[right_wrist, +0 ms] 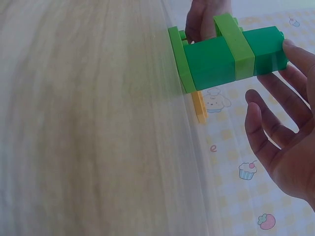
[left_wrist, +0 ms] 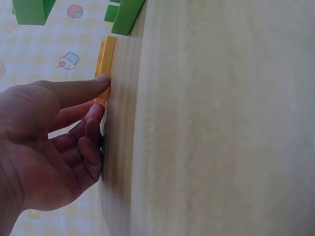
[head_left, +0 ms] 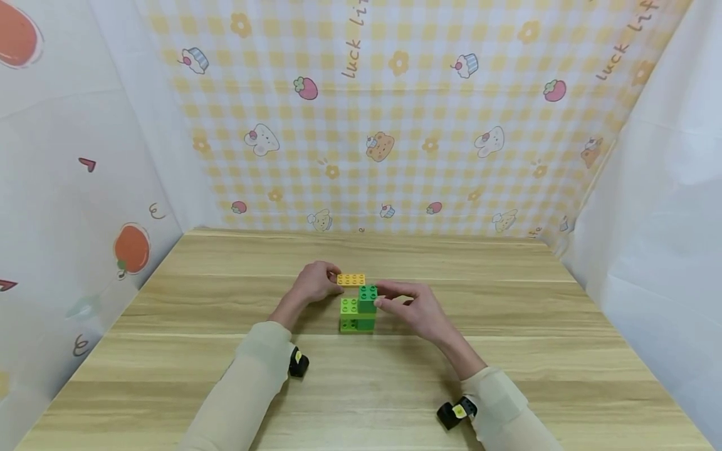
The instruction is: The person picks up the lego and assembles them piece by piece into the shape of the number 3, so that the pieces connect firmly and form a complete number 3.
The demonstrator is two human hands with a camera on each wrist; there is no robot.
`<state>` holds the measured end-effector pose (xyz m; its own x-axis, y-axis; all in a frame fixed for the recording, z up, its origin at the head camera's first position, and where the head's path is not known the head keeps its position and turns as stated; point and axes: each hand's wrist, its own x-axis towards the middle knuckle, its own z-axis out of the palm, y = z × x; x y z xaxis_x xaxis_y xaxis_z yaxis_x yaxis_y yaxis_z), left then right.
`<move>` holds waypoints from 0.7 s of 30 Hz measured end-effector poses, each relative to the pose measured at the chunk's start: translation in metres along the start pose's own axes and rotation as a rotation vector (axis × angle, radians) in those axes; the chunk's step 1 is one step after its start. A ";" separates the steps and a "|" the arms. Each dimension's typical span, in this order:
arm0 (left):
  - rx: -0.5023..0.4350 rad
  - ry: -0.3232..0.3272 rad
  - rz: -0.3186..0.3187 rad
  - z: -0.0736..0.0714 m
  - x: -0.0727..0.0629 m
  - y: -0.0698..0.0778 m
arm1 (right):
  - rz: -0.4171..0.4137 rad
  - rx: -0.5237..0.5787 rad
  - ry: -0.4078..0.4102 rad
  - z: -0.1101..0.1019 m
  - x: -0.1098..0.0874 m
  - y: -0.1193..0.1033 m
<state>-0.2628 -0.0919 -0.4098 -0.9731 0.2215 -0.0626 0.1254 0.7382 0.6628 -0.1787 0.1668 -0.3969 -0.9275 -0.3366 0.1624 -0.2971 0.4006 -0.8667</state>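
A stack of building bricks (head_left: 349,306) stands upright on the table: a light green plate at the bottom, a dark green brick (right_wrist: 210,64), a second light green plate (right_wrist: 238,51), and a dark green brick (head_left: 368,299) on top. My right hand (head_left: 417,308) pinches this top brick from the right, its other fingers spread below in the right wrist view. Behind the stack, a flat orange brick (head_left: 351,280) with several studs lies on the table. Its left end is between the thumb and fingers of my left hand (head_left: 317,282), the thumb on its edge in the left wrist view.
The wooden table (head_left: 350,388) reaches back to a yellow checked cloth (head_left: 389,113). White cloths hang at the left (head_left: 84,188) and right (head_left: 660,207). Small black cameras (head_left: 298,363) sit at both sleeves.
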 end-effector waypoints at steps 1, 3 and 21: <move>0.005 0.001 -0.001 0.000 0.000 0.000 | 0.002 -0.001 0.002 0.000 0.000 0.000; 0.013 0.004 -0.003 0.001 0.000 0.000 | 0.002 -0.003 0.004 0.001 0.000 0.000; 0.040 0.029 0.034 0.001 -0.005 0.000 | -0.007 -0.004 0.008 0.002 0.000 -0.001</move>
<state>-0.2578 -0.0920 -0.4104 -0.9733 0.2287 -0.0180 0.1657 0.7553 0.6341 -0.1779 0.1652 -0.3972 -0.9273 -0.3325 0.1720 -0.3043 0.4018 -0.8637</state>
